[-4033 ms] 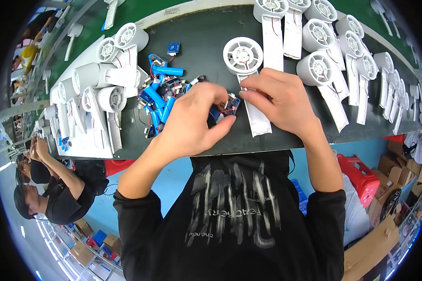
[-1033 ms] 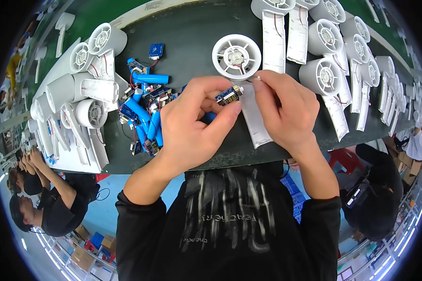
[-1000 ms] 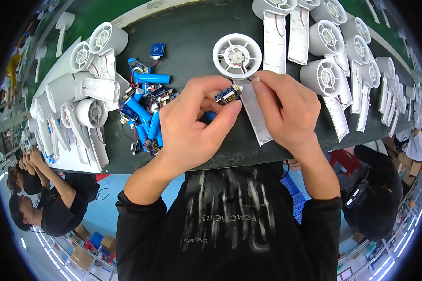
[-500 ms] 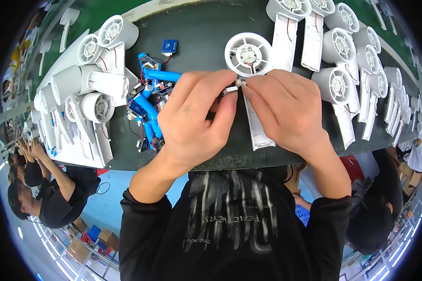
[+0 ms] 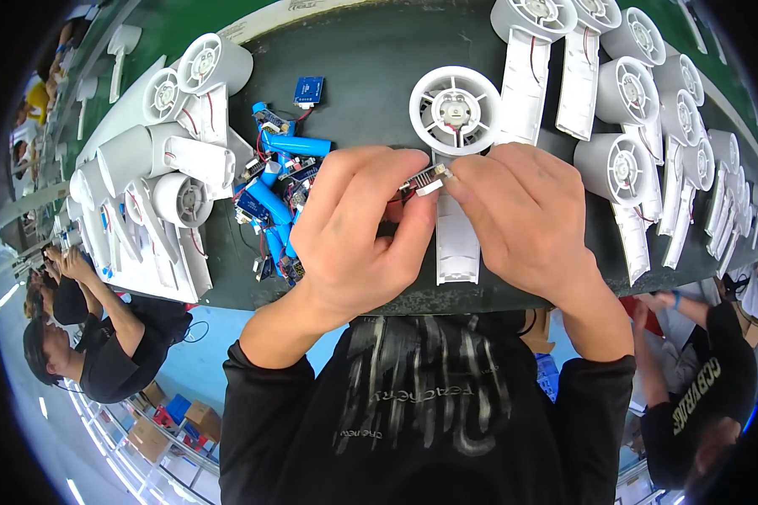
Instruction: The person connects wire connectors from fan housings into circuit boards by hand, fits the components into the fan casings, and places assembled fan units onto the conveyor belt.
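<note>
Between the thumb and bent fingers of my left hand [image 5: 358,223] is a small circuit board [image 5: 423,178], with a row of metal pins and a white connector showing. My right hand [image 5: 518,215] is closed in a pinch at the board's right end; whatever its fingertips hold is too small and covered to name. Just beyond both hands lies a white fan part [image 5: 456,113] with a round spoked housing and a motor at its centre. Its open handle shell [image 5: 457,251] runs toward me beneath my hands, its upper part partly hidden by them.
Left of my hands is a pile of blue battery cells [image 5: 296,145] with wired boards. A blue square board [image 5: 309,90] lies behind it. White fan parts [image 5: 627,171] stand in rows at right, and more [image 5: 183,200] at left. Other people [image 5: 114,345] sit on both sides.
The board between my fingers now shows more of its pins and end. My hands stay together near the fan. The view has shifted slightly, and the person at right has moved, arms now visible.
</note>
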Available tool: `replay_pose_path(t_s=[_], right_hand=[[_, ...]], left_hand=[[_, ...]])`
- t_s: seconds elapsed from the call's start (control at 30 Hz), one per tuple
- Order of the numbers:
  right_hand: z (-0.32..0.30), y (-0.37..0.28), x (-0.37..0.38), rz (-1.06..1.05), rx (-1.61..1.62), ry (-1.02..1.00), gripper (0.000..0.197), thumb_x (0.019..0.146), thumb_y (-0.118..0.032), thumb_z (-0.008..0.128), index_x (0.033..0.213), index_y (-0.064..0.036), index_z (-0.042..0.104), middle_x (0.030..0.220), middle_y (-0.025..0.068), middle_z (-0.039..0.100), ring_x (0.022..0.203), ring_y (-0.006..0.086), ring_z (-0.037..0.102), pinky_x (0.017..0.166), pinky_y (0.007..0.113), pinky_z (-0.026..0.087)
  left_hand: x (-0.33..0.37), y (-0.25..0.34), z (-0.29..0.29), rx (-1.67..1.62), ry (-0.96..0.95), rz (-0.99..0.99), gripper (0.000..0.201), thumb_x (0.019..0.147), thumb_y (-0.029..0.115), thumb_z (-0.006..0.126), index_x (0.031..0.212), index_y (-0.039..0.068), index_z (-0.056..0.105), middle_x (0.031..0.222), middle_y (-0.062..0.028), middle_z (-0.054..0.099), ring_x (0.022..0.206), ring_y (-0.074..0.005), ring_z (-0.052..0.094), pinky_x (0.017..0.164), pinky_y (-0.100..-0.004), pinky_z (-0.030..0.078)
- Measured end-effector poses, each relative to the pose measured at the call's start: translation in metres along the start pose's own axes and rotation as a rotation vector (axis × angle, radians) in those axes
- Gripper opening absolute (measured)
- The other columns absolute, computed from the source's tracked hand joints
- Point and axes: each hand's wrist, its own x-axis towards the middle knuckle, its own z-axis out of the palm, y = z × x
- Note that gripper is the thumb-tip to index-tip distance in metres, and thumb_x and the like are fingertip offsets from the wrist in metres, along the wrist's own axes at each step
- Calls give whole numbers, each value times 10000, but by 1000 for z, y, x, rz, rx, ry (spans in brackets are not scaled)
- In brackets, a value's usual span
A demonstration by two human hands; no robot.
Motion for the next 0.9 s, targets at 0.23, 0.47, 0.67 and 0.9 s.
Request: replay_pose_path(t_s=[0.23, 0.47, 0.67, 0.9], right_hand=[[-1, 1, -3, -15, -8, -12, 140, 742, 2, 685, 856, 14, 605, 719, 94, 569, 584, 266, 541, 516, 358, 422], [-1, 0, -4, 2, 4, -31, 145, 720, -11, 686, 832, 3, 594, 706, 92, 575, 571, 269, 548, 515, 361, 427], [-5, 2, -4, -27, 7, -69, 176, 679, -13, 690, 810, -10, 572, 693, 91, 568, 554, 272, 542, 506, 358, 420], [-2, 7, -6, -40, 65, -38, 184, 678, -32, 698, 813, -11, 575, 691, 91, 568, 558, 268, 549, 509, 360, 420]], left_hand=[[0, 4, 2, 14, -7, -14, 304, 662, -92, 698, 951, -5, 661, 858, -93, 617, 551, -90, 511, 462, -222, 409], [0, 5, 1, 37, -19, 12, 300, 654, -98, 690, 938, -5, 669, 841, -97, 603, 566, -124, 531, 484, -239, 432], [0, 4, -1, 15, -114, 88, 307, 699, -114, 642, 994, -31, 645, 918, -156, 635, 684, -160, 595, 565, -239, 475], [0, 8, -1, 20, -139, 50, 288, 704, -115, 634, 988, -64, 632, 925, -183, 641, 723, -195, 622, 611, -252, 499]])
